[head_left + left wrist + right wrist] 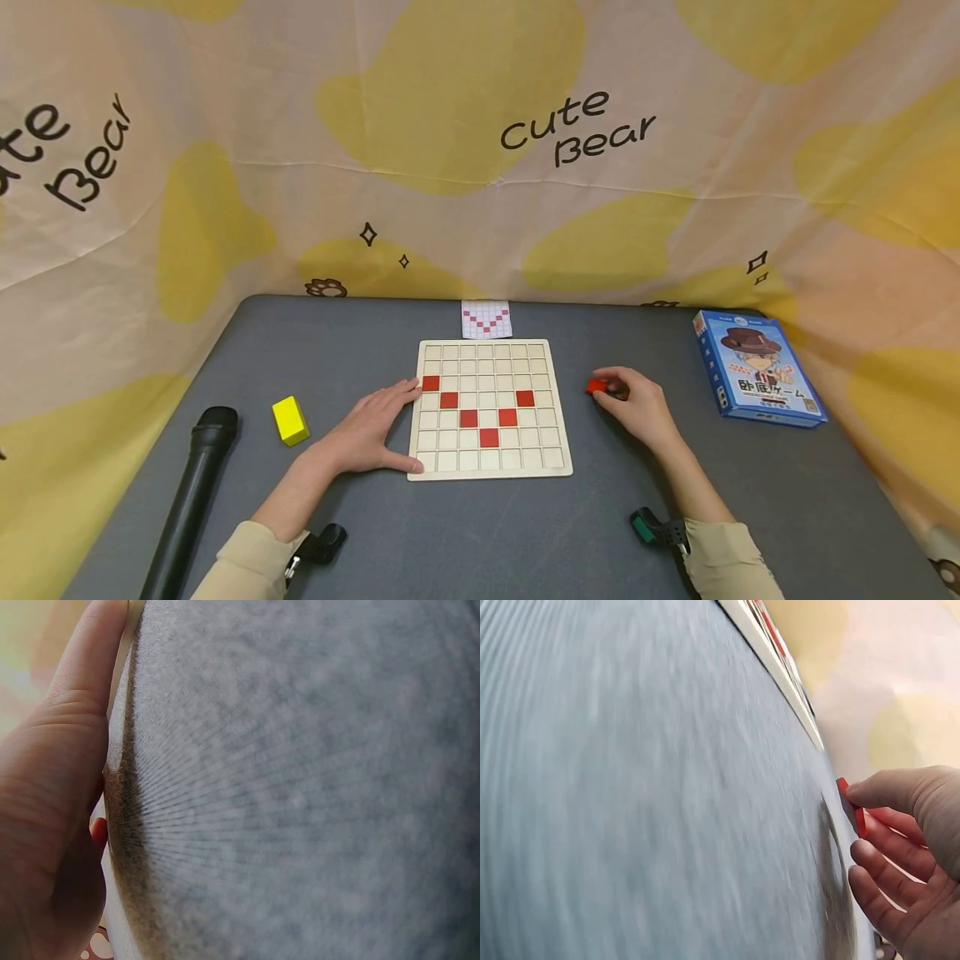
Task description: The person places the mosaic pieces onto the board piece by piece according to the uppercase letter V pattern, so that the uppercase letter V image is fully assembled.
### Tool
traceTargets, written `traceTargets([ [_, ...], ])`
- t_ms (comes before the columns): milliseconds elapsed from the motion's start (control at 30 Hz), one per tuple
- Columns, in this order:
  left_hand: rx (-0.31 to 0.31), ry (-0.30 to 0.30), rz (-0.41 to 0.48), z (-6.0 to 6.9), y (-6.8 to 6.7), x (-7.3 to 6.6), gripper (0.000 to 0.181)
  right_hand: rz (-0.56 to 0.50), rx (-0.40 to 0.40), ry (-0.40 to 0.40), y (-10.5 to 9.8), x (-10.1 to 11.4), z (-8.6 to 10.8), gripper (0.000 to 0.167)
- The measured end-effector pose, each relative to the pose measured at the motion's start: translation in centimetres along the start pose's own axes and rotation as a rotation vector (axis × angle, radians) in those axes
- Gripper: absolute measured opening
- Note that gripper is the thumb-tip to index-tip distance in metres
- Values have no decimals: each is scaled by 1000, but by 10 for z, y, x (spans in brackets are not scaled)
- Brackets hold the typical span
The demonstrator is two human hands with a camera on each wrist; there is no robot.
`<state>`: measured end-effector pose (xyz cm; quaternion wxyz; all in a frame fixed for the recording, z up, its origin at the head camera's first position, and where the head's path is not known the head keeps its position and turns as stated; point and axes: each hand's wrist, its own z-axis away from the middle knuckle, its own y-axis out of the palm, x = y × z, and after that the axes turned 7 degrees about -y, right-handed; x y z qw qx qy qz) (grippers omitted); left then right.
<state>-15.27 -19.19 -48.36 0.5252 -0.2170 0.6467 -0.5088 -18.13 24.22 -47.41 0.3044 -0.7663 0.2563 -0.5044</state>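
A cream board (527,459) with a square grid lies mid-table. Several red tiles (489,437) sit in its cells in a V, whose left arm reaches one row higher than its right. My left hand (367,429) rests along the board's left edge, thumb at the near corner and fingers farther up. To the right of the board, my right hand (637,404) pinches a red tile (596,386) between thumb and fingers; the right wrist view shows this tile (860,823) edge-on. Behind the board lies a small card (487,319) printed with a V of squares.
A yellow block (290,420) and a black microphone (193,492) lie left of my left hand. On the far right is a blue game box (761,367). A patterned cloth (450,150) hangs behind the grey table (495,542).
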Motion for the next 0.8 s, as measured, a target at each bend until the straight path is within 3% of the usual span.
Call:
traceTargets([
  [467,-3,-3,2,0,0,0,116,-79,63,-66,37,24,-23,29],
  [800,-4,4,4,1,1,-1,116,-100,133,-134,48,28,-32,29],
])
